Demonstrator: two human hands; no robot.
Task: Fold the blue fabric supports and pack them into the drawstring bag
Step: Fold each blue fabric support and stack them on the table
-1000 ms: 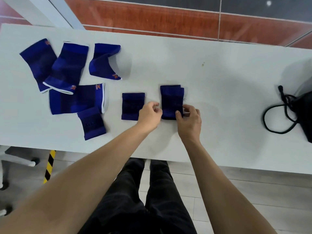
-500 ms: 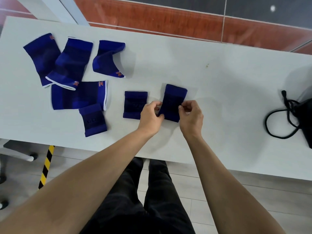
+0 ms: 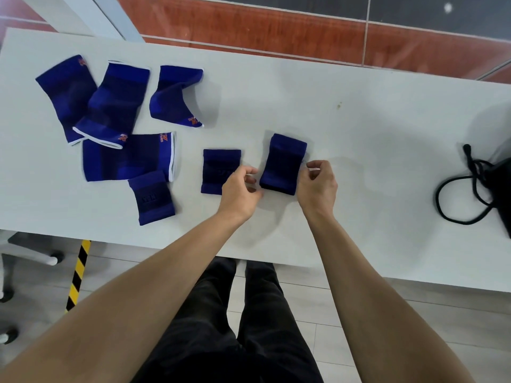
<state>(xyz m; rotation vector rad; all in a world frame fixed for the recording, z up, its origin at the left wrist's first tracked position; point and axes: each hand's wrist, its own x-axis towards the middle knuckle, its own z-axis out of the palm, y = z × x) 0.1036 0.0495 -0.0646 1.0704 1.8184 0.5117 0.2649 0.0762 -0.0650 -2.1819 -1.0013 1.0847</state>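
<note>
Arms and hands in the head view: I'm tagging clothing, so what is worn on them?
Nothing shows on either: both forearms are bare, no sleeves in view. The left hand and right hand have no gloves, and no watch, band or ring is visible.

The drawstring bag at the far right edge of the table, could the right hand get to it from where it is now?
Probably yes. Only bare white table lies between the right hand and the drawstring bag, whose cord loop lies nearest. The hand's fingers look curled beside the folded support, apparently holding nothing.
</note>
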